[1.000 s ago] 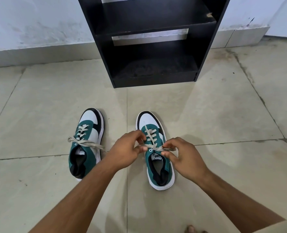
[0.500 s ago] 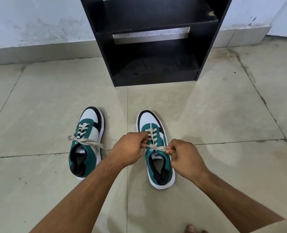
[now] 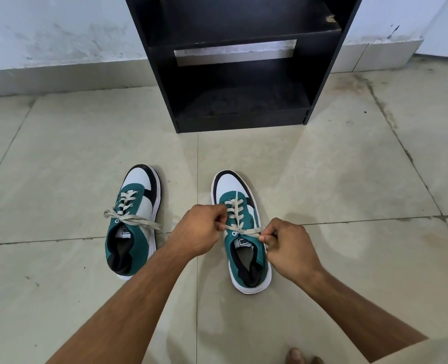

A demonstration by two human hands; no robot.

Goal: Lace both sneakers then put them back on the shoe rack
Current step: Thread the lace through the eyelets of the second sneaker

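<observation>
Two sneakers stand side by side on the floor [image 3: 60, 158], toes pointing far: the left sneaker [image 3: 135, 222] and the right sneaker [image 3: 241, 232], a little apart. The shoe rack [image 3: 241, 61] stands beyond them against the far wall [image 3: 47, 30]. The left hand [image 3: 199, 232] lies between the sneakers, the right hand [image 3: 288, 245] just right of the right sneaker.

Two bare forearms, no sleeves to the frame's edge; bare left hand [image 3: 195, 233], bare right hand [image 3: 290, 246]; bare toes [image 3: 295, 356] below.
</observation>
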